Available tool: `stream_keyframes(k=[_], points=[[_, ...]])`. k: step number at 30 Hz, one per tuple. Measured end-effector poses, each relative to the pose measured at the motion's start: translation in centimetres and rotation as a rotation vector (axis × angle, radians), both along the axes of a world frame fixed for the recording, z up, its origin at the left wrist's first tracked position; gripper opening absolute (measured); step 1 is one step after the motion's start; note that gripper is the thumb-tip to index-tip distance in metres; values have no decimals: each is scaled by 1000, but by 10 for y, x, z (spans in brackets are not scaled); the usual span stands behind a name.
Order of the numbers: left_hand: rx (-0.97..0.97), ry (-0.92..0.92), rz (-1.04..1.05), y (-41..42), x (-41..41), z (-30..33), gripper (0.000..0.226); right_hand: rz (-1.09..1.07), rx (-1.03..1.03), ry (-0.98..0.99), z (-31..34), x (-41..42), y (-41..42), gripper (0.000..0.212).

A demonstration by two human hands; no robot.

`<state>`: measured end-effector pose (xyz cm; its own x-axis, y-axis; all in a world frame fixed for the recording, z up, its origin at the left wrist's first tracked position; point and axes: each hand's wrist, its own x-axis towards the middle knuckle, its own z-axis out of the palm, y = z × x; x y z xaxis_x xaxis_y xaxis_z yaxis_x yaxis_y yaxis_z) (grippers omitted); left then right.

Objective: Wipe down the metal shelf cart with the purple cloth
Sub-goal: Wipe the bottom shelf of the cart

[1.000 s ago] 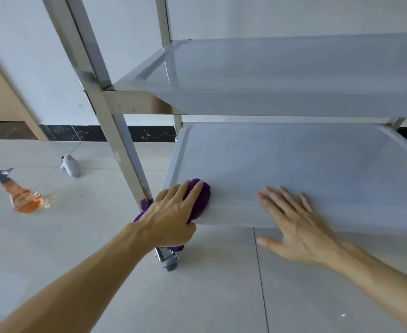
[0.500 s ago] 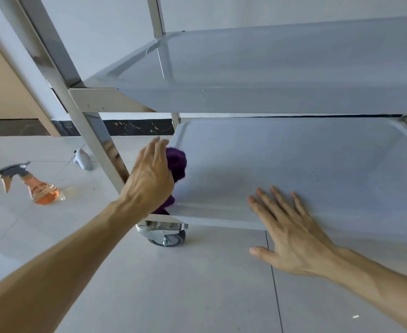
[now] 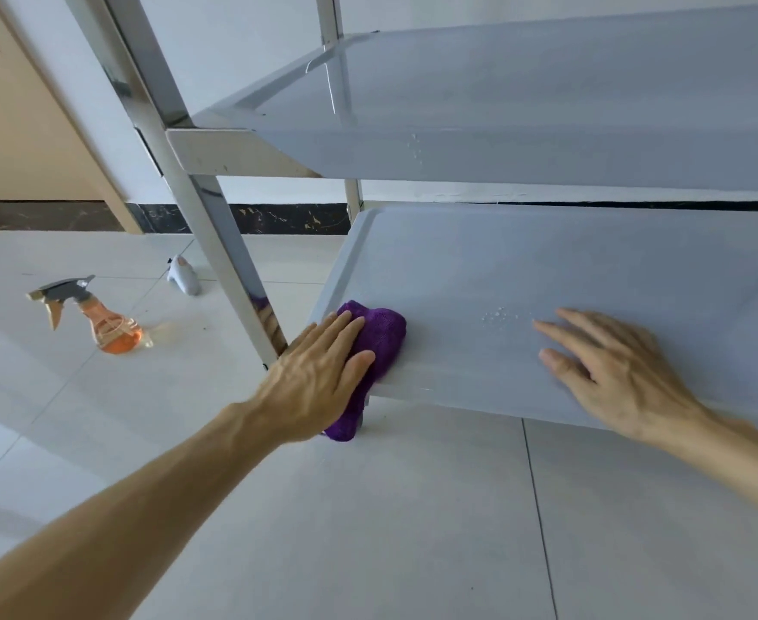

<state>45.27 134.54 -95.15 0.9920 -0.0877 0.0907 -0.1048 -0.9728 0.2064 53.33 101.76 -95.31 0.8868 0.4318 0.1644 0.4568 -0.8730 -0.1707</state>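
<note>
1. The bunched purple microfibre cloth (image 3: pixel 375 346) lies on the front left corner of the lower shelf of the grey metal shelf cart (image 3: pixel 547 270), its long axis running from that corner down over the front edge, with one end hanging below the shelf
2. The left hand (image 3: pixel 319 378) presses flat on the cloth's left side, fingers straight and pointing up and to the right
3. The right hand (image 3: pixel 614 369) rests on the same shelf with fingers spread and slightly blurred, well apart from the cloth and holding nothing
4. A clear spray bottle of orange liquid (image 3: pixel 100 319) stands on the pale tiled floor (image 3: pixel 413 530), left of the cart's shiny upright post (image 3: pixel 216 217)
</note>
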Motion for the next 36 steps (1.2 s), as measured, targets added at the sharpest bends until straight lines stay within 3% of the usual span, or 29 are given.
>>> stream_keyframes(k=[5,10,13,16,20,24,32,36], points=[[15,-77,-6,-42,12,-10,83,-7,-107,31,-12,3,-1,79],[92,-167,-203,-110,35,-11,60,-13,-122,29,-15,6,-4,78],[27,-126,-241,-107,39,-10,57,0,-144,52,-11,4,-4,79],[-66,-116,-115,-72,43,-6,52,8,-149,66,-8,0,-5,81],[-54,-47,174,-8,57,-4,50,-2,-198,78,-13,0,-6,84],[-104,-2,385,-9,67,-3,53,-5,-201,94,-15,-5,-3,84],[-166,-42,-51,-124,60,-11,57,-19,-178,124,-20,-8,-7,82],[-162,-28,-147,-106,56,-9,54,-8,-197,127,-17,-18,-14,82]])
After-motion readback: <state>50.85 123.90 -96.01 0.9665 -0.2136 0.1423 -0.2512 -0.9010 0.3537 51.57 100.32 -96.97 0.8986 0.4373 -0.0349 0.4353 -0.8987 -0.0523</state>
